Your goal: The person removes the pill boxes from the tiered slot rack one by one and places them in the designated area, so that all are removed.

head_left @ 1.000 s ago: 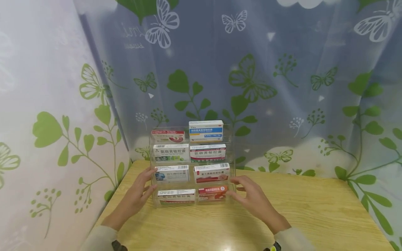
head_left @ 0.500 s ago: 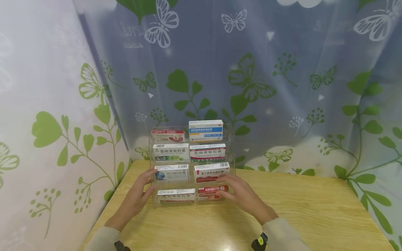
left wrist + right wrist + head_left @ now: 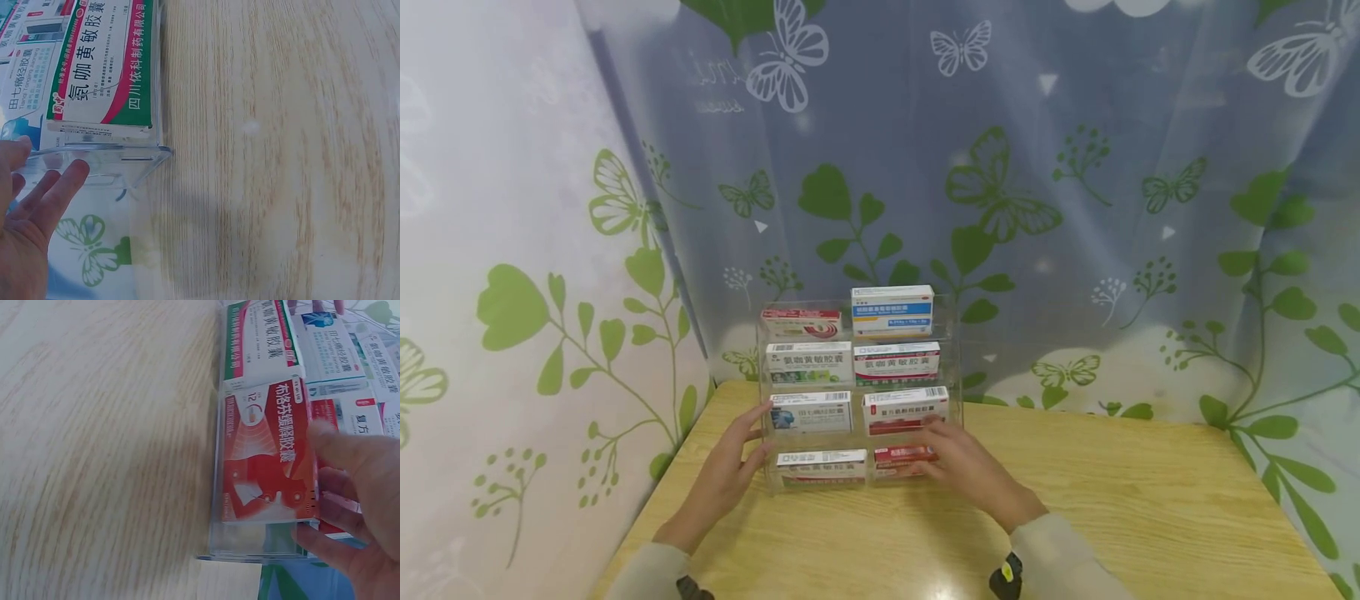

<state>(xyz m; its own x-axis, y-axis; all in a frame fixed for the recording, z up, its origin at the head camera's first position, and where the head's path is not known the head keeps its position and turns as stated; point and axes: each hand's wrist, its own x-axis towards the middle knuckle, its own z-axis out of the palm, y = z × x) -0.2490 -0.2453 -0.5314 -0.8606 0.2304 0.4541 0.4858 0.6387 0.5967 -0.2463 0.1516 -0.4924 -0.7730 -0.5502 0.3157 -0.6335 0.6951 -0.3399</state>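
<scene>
A clear stepped display rack (image 3: 859,492) stands on the table, with medicine boxes in two columns on its tiers. My left hand (image 3: 722,475) rests at its left side; in the left wrist view the fingertips (image 3: 76,170) lie against the clear side panel. My right hand (image 3: 970,471) is over the lower right corner. There the red medicine box (image 3: 265,456) sits on the lowest tier, thumb at its top edge and fingers past its end, partly hidden behind it. Beside it is a white, red and green medicine box (image 3: 103,62). Above the red one is a white and red box (image 3: 902,408).
A blue and white box (image 3: 891,312) stands tallest on the top tier, next to a red and white one (image 3: 801,325). The wooden table (image 3: 1135,500) extends to the right and front. A patterned curtain (image 3: 1075,250) hangs behind the rack and along the left.
My right hand has moved left from the rack's right side onto the end of the red medicine box. The left hand stays at the left side; the rack and boxes have not shifted.
</scene>
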